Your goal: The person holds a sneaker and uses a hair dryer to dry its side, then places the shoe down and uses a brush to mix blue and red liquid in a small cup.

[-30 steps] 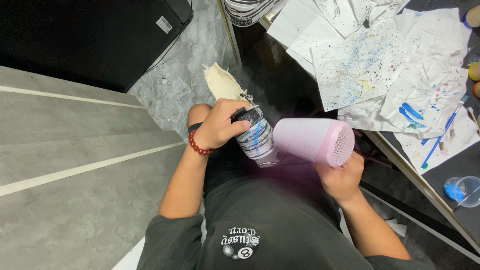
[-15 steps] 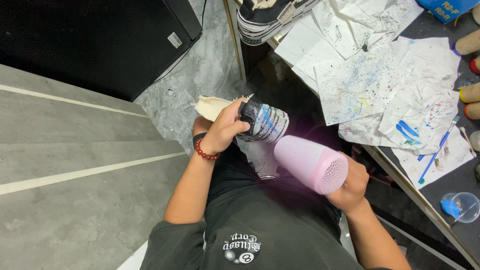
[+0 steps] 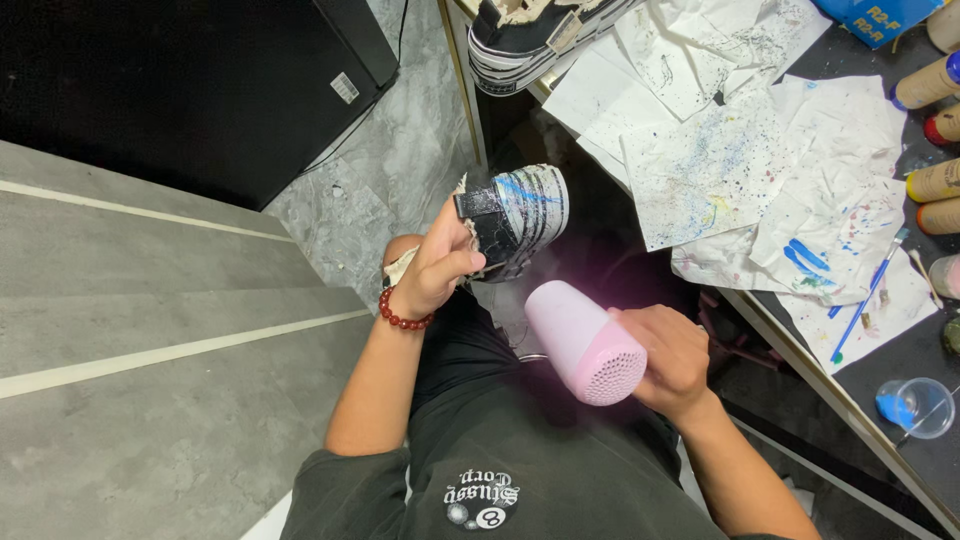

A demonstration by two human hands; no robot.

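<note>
Two shoes show: one striped, paint-marked shoe (image 3: 515,218) in the left hand (image 3: 437,268) at twelve o'clock from the lap, a second shoe (image 3: 540,35) on the surface's edge (image 3: 800,350) further up. One pink hair dryer (image 3: 585,342) sits in the right hand (image 3: 668,355). At two to three o'clock lie two brushes (image 3: 868,298) (one barely visible), four capped paint tubes (image 3: 925,82), one clear cup (image 3: 915,408) and one blue box (image 3: 880,18).

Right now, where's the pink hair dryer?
In the head view, the hair dryer is low and centre-right, gripped by the right hand over the lap, just below the painted shoe that the left hand holds up.
</note>
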